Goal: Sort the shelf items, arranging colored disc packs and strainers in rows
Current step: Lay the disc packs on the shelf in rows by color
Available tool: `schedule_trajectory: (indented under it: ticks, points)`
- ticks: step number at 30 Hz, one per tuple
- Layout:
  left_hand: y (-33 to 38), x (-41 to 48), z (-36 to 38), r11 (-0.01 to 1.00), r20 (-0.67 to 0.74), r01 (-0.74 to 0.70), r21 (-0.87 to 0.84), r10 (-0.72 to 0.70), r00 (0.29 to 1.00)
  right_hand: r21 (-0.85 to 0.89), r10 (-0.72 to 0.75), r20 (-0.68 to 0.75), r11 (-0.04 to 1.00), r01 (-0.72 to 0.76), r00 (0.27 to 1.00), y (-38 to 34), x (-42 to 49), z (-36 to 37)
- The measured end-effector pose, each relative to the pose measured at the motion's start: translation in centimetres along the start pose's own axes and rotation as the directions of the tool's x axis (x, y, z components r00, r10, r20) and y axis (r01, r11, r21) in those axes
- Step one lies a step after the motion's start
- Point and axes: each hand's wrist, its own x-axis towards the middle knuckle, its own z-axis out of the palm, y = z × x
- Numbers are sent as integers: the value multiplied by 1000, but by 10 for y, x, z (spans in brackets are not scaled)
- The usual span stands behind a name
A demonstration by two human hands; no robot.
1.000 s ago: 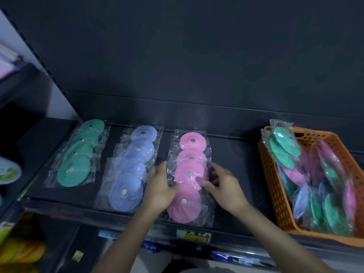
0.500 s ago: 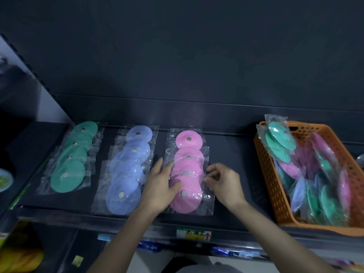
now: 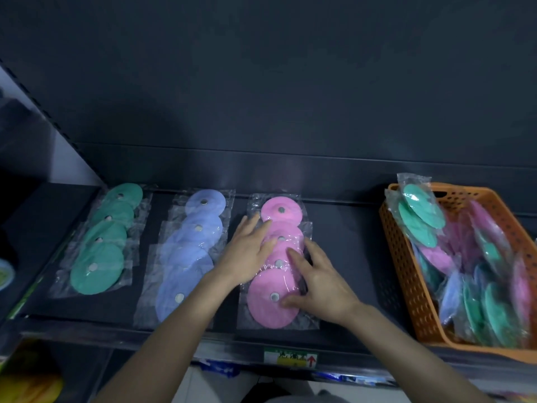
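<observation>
Pink disc packs [image 3: 286, 237] lie in an overlapping row on the dark shelf [image 3: 348, 257], just right of the blue row [image 3: 189, 257], with an orange basket [image 3: 406, 271] of mixed packs [image 3: 479, 301] further right. The left hand [image 3: 247, 254] lies flat on them, fingers straight and slightly spread; the right hand [image 3: 322, 283] rests opposite, fingers extended, thumb touching the nearest one.
</observation>
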Motion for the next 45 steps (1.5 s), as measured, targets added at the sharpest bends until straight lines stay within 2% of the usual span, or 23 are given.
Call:
schedule_trajectory:
  ticks: [7, 16, 20, 24, 27, 30, 33, 40, 42, 45]
  points:
    - [-8, 46, -6, 996, 65, 91, 21, -92, 994, -17, 4, 17, 1000, -4, 1000, 7, 15, -6]
    - [-14, 60, -9, 1000, 72, 16, 19, -17, 997, -34, 0, 22, 999, 1, 1000, 6, 22, -8]
    - [-11, 55, -8, 998, 24, 4, 64, -5, 1000, -47, 17, 6, 999, -17, 1000, 3, 20, -7]
    - [1, 46, -12, 975, -85, -2, 223, 22, 996, 87, 11, -34, 996, -8, 999, -2, 9, -15]
    - [18, 39, -19, 981, -93, -78, 176, 95, 991, 149, 41, -156, 989, -18, 987, -2, -6, -28]
    - [44, 36, -19, 978, -64, -172, 119, 180, 982, 113, 91, -312, 992, -58, 946, 5, -23, -46]
    - [75, 37, -12, 972, -54, -220, 88, 225, 973, 79, 123, -412, 992, -100, 903, 14, -41, -67]
    - [149, 50, 7, 949, 9, -315, -30, 315, 949, 129, 162, -661, 986, -102, 733, 39, -76, -115]
    - [165, 55, 14, 950, 16, -297, -96, 300, 954, 119, 170, -711, 986, -121, 682, 48, -83, -126]
    - [190, 64, 25, 970, 9, -170, -174, 174, 985, 66, 203, -757, 970, -235, 621, 73, -98, -141]
